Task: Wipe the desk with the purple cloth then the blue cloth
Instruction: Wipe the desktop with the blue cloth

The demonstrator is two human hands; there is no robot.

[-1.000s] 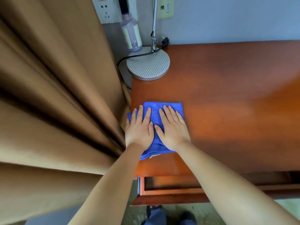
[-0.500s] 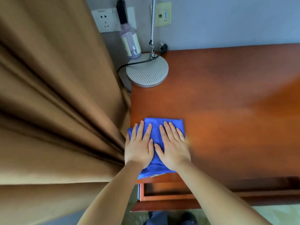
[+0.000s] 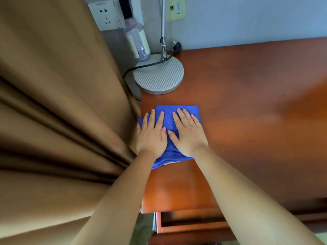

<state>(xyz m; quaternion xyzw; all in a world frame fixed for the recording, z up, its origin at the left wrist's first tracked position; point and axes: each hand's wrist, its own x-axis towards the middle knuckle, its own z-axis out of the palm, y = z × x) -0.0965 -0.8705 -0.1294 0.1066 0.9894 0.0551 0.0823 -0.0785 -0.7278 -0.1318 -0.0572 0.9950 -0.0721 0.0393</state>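
The curtain (image 3: pixel 53 121) fills the whole left half of the frame and hides whatever lies behind it, including the desk's left side. The desk (image 3: pixel 247 112) takes up the right half, its far right and lower right cut off by the frame edge, so how much of the top has been wiped cannot be judged; the wood shows only a soft sheen, no clear wet trail. Judging by the task, the second stage is under way: the blue cloth (image 3: pixel 169 114) lies folded at the desk's left edge, left of centre in the frame, so the purple stage seems finished, though no purple cloth is in sight. Most of the desk to the right appears left to cover. The lamp base (image 3: pixel 159 76) sits above the cloth, near but apart from it, its upper part cut off. The left hand (image 3: pixel 152 137) and right hand (image 3: pixel 189 135) lie side by side, fingers straight and flat, pressing the cloth rather than clutching it. A small pale tag peeks out under the cloth's lower edge.
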